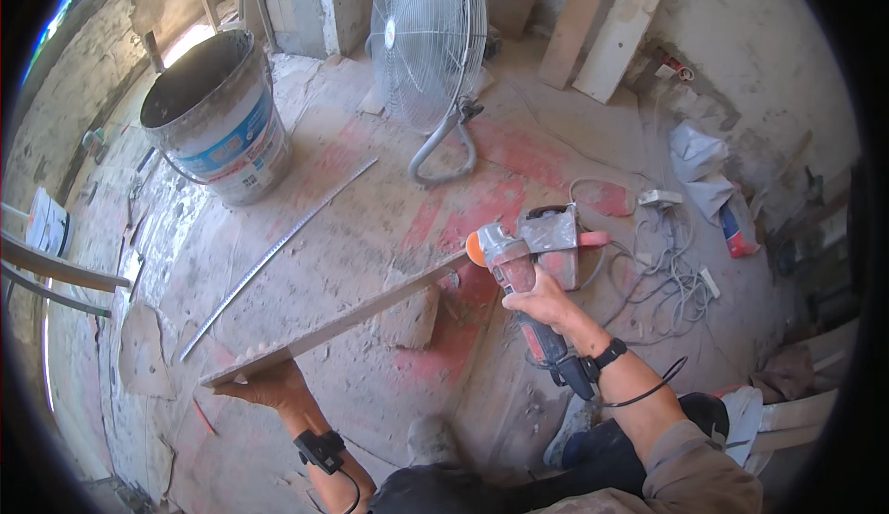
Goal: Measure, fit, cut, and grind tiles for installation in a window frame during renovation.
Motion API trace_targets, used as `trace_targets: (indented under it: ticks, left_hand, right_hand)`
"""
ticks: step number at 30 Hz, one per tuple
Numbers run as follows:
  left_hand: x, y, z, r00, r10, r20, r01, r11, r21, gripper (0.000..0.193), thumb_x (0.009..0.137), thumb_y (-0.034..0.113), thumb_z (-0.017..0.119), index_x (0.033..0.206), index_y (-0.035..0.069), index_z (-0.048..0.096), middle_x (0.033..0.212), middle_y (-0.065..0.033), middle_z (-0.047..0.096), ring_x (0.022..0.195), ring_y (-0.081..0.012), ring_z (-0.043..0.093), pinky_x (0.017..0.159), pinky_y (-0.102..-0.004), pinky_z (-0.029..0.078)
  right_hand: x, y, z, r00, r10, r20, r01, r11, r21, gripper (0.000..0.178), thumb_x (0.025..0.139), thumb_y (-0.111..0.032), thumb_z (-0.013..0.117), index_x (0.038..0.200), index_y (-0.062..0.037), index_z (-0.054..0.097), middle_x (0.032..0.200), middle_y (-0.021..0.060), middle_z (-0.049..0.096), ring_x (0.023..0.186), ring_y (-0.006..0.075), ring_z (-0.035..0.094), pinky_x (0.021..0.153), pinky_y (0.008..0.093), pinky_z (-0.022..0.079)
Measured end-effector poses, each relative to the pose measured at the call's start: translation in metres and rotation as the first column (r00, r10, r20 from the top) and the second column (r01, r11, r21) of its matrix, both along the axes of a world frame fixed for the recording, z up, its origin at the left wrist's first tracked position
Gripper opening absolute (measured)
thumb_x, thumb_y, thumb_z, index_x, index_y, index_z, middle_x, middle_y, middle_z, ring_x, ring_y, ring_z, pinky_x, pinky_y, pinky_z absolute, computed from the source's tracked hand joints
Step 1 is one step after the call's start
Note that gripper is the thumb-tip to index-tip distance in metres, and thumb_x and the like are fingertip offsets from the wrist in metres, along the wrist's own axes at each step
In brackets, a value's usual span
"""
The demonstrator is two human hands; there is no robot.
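My right hand [544, 301] is closed round the body of an angle grinder [512, 269] with an orange disc. That disc is at the far end of a long, narrow, dusty strip [343, 321]; whether they touch I cannot tell. At the strip's near left end, my left hand [276, 387] grips it from below, its fingers partly hidden underneath. A rough block [412, 319] lies under the strip's middle. Just beyond the grinder sits a grey and red power tool [551, 236], partly covered by it.
A metal ruler [278, 257] lies on the dusty floor. Behind it are a large plastic bucket [222, 134] and a floor fan [431, 42]. Tangled cables [671, 278] and a white power strip [659, 198] lie at right, near bags [701, 171]. Boards [625, 28] lean on the wall.
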State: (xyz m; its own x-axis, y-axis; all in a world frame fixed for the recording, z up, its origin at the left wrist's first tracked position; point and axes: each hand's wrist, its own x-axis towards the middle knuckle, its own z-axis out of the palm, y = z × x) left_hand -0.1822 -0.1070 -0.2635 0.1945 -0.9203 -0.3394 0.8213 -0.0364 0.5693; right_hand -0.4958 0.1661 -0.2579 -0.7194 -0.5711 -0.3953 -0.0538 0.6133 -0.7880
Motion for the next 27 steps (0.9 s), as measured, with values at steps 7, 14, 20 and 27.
trace_targets:
  ticks: [7,14,20,27]
  left_hand:
    - [0.000,0.002,0.002,0.999,-0.035,0.004,0.035,0.999,-0.027,0.069,0.074,0.091,0.052,0.083,0.023,0.063,0.072,0.0020,0.060,0.070,-0.0161,0.061,0.068,-0.0372,0.051]
    - [-0.006,0.002,0.007,1.000,-0.001,0.021,0.001,1.000,0.000,0.071,0.073,0.091,0.053,0.085,0.022,0.062,0.075,0.0008,0.060,0.073,-0.0155,0.059,0.070,-0.0358,0.049]
    - [-0.006,0.002,0.012,1.000,-0.001,-0.023,0.001,1.000,0.007,0.071,0.073,0.090,0.052,0.079,0.021,0.063,0.069,0.0009,0.058,0.068,-0.0170,0.058,0.067,-0.0382,0.049]
    - [0.002,0.000,-0.002,0.999,-0.026,-0.021,0.025,0.999,-0.038,0.075,0.076,0.091,0.046,0.071,0.018,0.064,0.065,-0.0001,0.057,0.064,-0.0207,0.056,0.065,-0.0406,0.047]
  right_hand:
    - [0.005,0.002,0.008,0.999,0.037,0.011,-0.038,0.998,0.058,0.071,0.068,-0.023,0.079,0.126,0.0068,0.050,0.111,0.0170,0.064,0.100,0.0226,0.063,0.089,0.0353,0.051]
    - [-0.012,0.016,-0.017,0.999,-0.007,0.039,0.007,1.000,0.013,0.072,0.069,-0.021,0.079,0.128,0.0062,0.049,0.112,0.0154,0.063,0.100,0.0229,0.063,0.089,0.0349,0.051]
    - [-0.020,0.009,0.002,0.982,-0.064,0.178,0.067,0.998,-0.013,0.058,0.070,-0.019,0.079,0.121,-0.0001,0.058,0.106,0.0097,0.064,0.097,0.0188,0.062,0.086,0.0348,0.051]
    - [-0.016,0.013,-0.004,0.988,-0.009,0.157,0.023,0.996,-0.083,0.053,0.071,-0.019,0.078,0.117,-0.0008,0.059,0.099,0.0057,0.064,0.089,0.0166,0.061,0.080,0.0341,0.051]
